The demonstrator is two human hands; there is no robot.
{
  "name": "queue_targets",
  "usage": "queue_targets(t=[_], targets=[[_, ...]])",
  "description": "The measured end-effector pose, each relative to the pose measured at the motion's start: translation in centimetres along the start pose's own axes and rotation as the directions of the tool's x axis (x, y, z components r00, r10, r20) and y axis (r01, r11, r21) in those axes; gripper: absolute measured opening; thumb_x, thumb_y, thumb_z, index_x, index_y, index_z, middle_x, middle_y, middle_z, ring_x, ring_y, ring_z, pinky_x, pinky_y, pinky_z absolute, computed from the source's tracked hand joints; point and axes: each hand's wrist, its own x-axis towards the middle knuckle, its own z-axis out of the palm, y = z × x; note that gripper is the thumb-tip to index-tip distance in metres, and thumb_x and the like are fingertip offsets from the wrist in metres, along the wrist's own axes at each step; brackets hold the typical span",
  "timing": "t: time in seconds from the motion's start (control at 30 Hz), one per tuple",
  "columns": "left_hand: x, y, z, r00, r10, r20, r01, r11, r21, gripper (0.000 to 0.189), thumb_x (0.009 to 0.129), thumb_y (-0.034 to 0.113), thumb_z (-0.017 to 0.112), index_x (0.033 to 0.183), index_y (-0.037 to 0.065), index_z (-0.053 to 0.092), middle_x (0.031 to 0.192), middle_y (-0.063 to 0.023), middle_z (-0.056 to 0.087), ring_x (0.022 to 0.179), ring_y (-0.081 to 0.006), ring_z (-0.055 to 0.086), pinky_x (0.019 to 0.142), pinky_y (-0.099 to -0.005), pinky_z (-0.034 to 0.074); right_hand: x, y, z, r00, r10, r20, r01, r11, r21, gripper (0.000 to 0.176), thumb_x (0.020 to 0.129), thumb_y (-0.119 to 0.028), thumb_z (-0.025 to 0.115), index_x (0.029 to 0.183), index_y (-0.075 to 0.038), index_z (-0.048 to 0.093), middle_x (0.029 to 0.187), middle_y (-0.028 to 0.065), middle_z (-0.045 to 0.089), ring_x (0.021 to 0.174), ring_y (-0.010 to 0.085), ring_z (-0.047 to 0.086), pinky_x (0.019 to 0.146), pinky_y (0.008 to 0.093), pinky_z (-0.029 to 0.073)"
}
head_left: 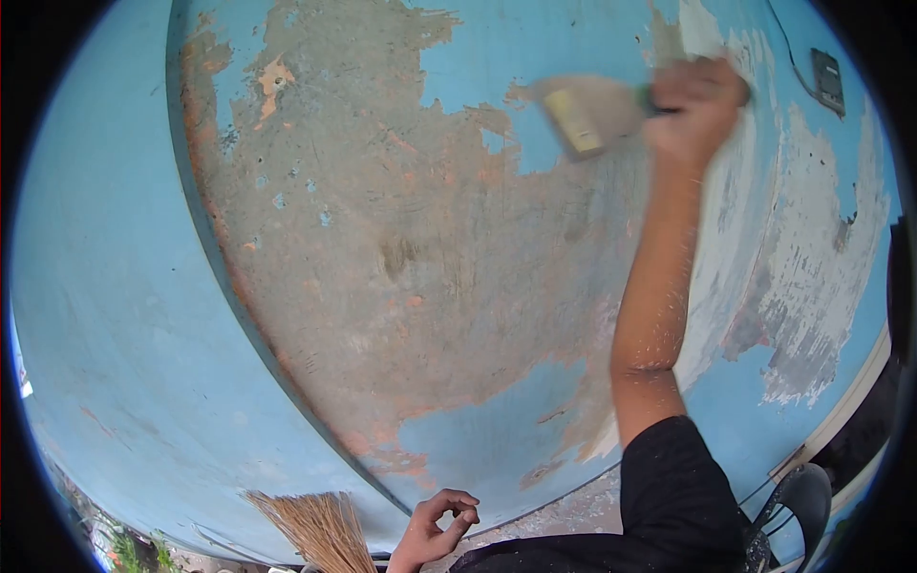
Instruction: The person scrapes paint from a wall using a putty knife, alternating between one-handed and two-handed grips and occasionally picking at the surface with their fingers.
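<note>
A blurred, wide-bladed scraper [600, 115] is gripped in my right hand [693, 100], raised high at the upper right. Its blade has a yellow patch near the edge and points left, over the blue and grey wall. Whether the blade touches the wall cannot be made out. My left hand [437, 535] is low at the bottom centre, loosely curled, with a gap between thumb and fingertips and nothing seen in it. Just left of this hand is a broom [320, 530] of thin brown sticks; no grip on it shows.
Flaking blue paint surrounds a large bare grey wall patch [458, 258]. A raised ledge [239, 296] runs down its left side. At upper right hangs a dark box [827, 81] with a cable. A dark chair [800, 506] stands at lower right, and paint chips [564, 506] litter the floor.
</note>
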Motion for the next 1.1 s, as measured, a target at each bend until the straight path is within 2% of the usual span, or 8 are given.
queue_targets(t=[0.1, 0.27, 0.37, 0.5, 0.63, 0.77, 0.9, 1.1], targets=[[-0.3, 0.1, 0.1, 0.998, -0.005, -0.056, 0.004, 1.0, -0.028, 0.019, 0.094, 0.011, 0.063, 0.107, -0.002, 0.058, 0.083, -0.0083, 0.065, 0.082, -0.016, 0.063, 0.079, -0.0325, 0.049, -0.5, -0.2, 1.1, 0.984, 0.068, 0.166, -0.068, 0.998, -0.011, 0.031, 0.095, -0.023, 0.052, 0.07, -0.015, 0.038, 0.056, -0.0043, 0.034, 0.045, 0.0104, 0.032, 0.044, 0.0272, 0.028], [0.2, -0.5, 0.2, 1.0, -0.008, 0.022, 0.008, 1.0, 0.006, 0.02, 0.094, 0.012, 0.063, 0.108, -0.002, 0.058, 0.083, -0.0077, 0.065, 0.083, -0.0162, 0.063, 0.079, -0.0326, 0.049, 1.3, -1.0, -2.1, 0.996, -0.059, 0.073, 0.042, 0.974, 0.221, 0.029, 0.094, -0.022, 0.055, 0.07, -0.013, 0.04, 0.056, -0.0026, 0.034, 0.045, 0.0109, 0.032, 0.044, 0.029, 0.028], [0.3, 0.6, 0.7, 0.997, 0.0, 0.072, 0.001, 1.0, -0.005, 0.021, 0.094, 0.012, 0.063, 0.108, -0.002, 0.058, 0.083, -0.0078, 0.065, 0.084, -0.0165, 0.063, 0.08, -0.033, 0.049, -2.9, 2.5, 2.2, 0.944, 0.282, 0.168, -0.287, 0.958, 0.004, 0.035, 0.094, -0.024, 0.056, 0.067, -0.016, 0.036, 0.055, -0.0047, 0.03, 0.046, 0.0084, 0.032, 0.044, 0.0291, 0.028], [-0.4, 0.3, 0.4, 0.999, -0.008, 0.031, 0.009, 0.999, -0.033, 0.022, 0.094, 0.012, 0.063, 0.109, -0.002, 0.057, 0.086, -0.0088, 0.065, 0.085, -0.0171, 0.063, 0.079, -0.0331, 0.049, 0.4, -1.7, -0.1, 0.996, -0.035, 0.076, 0.019, 0.977, 0.212, 0.031, 0.096, -0.023, 0.056, 0.072, -0.014, 0.039, 0.057, -0.0038, 0.032, 0.046, 0.009, 0.029, 0.044, 0.0272, 0.025], [-1.0, 0.5, 0.5, 0.999, 0.012, -0.035, -0.014, 0.998, -0.053, 0.022, 0.094, 0.012, 0.063, 0.109, -0.003, 0.057, 0.086, -0.0091, 0.065, 0.085, -0.0173, 0.063, 0.08, -0.0332, 0.049, -1.1, 1.3, 1.6, 0.968, 0.181, 0.173, -0.192, 0.98, 0.047, 0.029, 0.097, -0.022, 0.052, 0.072, -0.016, 0.038, 0.057, -0.0048, 0.032, 0.046, 0.0089, 0.027, 0.045, 0.0263, 0.026], [-1.2, -0.3, 0.0, 1.0, -0.017, -0.012, 0.016, 0.998, -0.061, 0.022, 0.094, 0.012, 0.062, 0.109, -0.003, 0.056, 0.086, -0.009, 0.065, 0.085, -0.0175, 0.062, 0.081, -0.0333, 0.049, 2.2, -3.0, -1.8, 0.993, -0.082, 0.086, 0.063, 0.977, 0.203, 0.029, 0.095, -0.019, 0.055, 0.071, -0.014, 0.04, 0.057, -0.0035, 0.033, 0.047, 0.01, 0.03, 0.045, 0.0268, 0.027], [-0.9, 0.3, 0.6, 0.998, 0.011, 0.056, -0.009, 1.0, -0.029, 0.022, 0.094, 0.012, 0.062, 0.109, -0.003, 0.057, 0.086, -0.0089, 0.065, 0.085, -0.0175, 0.062, 0.081, -0.0333, 0.049, -0.4, -1.4, 0.8, 0.996, 0.02, 0.09, -0.015, 0.998, -0.057, 0.032, 0.096, -0.022, 0.053, 0.069, -0.015, 0.038, 0.056, -0.0049, 0.032, 0.046, 0.0089, 0.03, 0.045, 0.0271, 0.028], [0.2, 0.3, 1.2, 0.992, 0.016, 0.121, -0.017, 1.0, 0.008, 0.021, 0.094, 0.013, 0.063, 0.109, -0.001, 0.058, 0.086, -0.0079, 0.064, 0.084, -0.0169, 0.062, 0.081, -0.0334, 0.049, 1.3, -0.9, -2.2, 1.0, 0.02, 0.003, -0.02, 0.995, 0.098, 0.032, 0.096, -0.024, 0.054, 0.069, -0.015, 0.038, 0.056, -0.0036, 0.031, 0.046, 0.0109, 0.029, 0.045, 0.0279, 0.027]])
